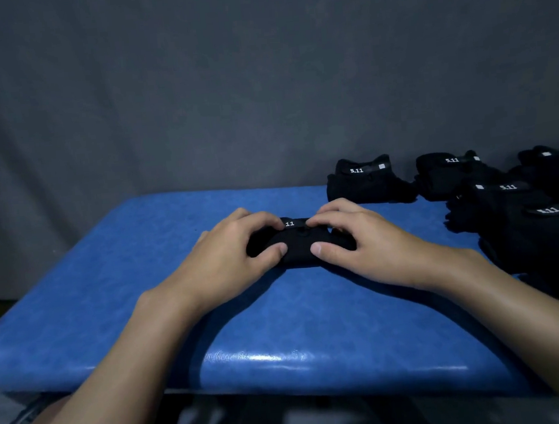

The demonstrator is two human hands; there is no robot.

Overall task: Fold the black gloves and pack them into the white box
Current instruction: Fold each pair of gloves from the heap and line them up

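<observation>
- The left hand [230, 250] and right hand [355, 239] gripped one folded black glove [299, 245] — fingers curled over its far edge, thumbs pinching the near side.
- The glove lay mid-way across a blue padded table [109, 294], with fingertips partly covering its "5.11" label.
- Folded glove bundles [367, 184] sat far right, beside a loose glove pile [525, 220] — well apart from the hands.
- A grey fabric backdrop [192, 84] hung behind.

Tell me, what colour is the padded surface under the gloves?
Blue and glossy: the padded surface shows best in the head view, the only one here.
</observation>
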